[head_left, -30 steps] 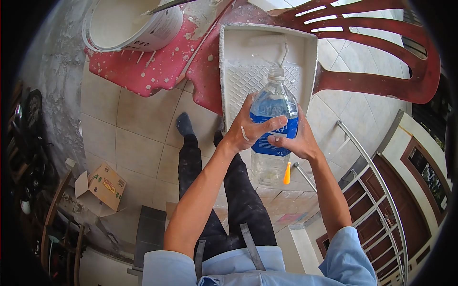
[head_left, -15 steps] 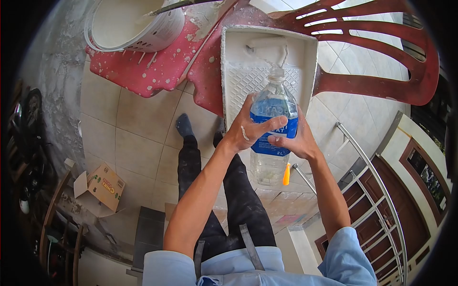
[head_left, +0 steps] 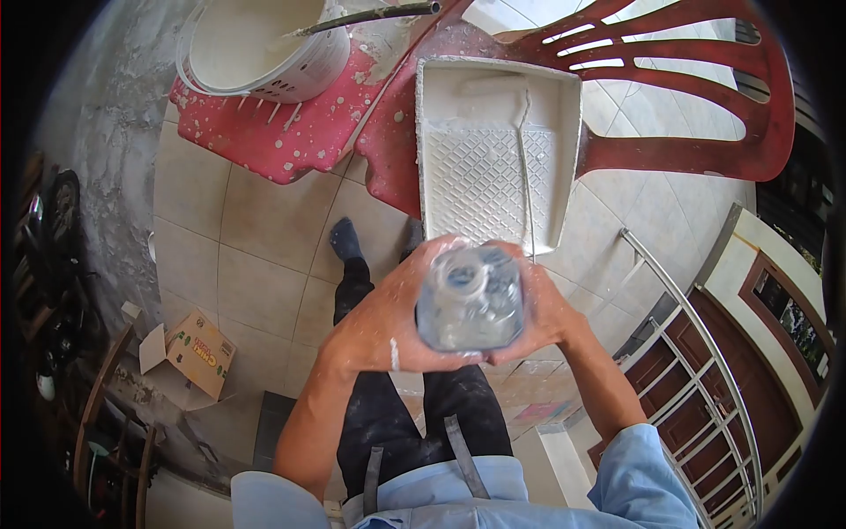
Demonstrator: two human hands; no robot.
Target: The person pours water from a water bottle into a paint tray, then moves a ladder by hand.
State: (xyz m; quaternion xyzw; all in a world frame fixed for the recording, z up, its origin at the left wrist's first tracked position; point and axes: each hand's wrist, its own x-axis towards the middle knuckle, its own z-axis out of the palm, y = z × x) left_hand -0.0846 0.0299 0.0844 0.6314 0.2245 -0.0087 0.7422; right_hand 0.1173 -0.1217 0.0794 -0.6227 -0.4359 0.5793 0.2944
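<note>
Both my hands are wrapped around a large clear plastic bottle (head_left: pixel 476 309), held in front of my body below the paint tray. One end of the bottle faces the camera, with a round ring like its neck showing, and its sides are mostly hidden. My left hand (head_left: pixel 397 309) grips one side, and a white paint streak marks it near the wrist. On the opposite side, my right hand (head_left: pixel 546 309) closes around the bottle. Just beyond my hands lies the paint tray (head_left: pixel 421 159), holding white paint and a paint roller (head_left: pixel 493 85) with a thin wire handle.
The tray rests on a red plastic chair (head_left: pixel 670 154). Beside it, a paint-spattered red chair (head_left: pixel 264 145) bears a paint bucket (head_left: pixel 304 75) with a dark stick across its rim. A cardboard box (head_left: pixel 201 357) is on the tiled floor, and a metal railing (head_left: pixel 705 361) runs along the right.
The bottle has swung from lying lengthwise, with its blue label visible, to pointing end-on at the camera. Both hands have moved slightly lower and nearer my body with it.
</note>
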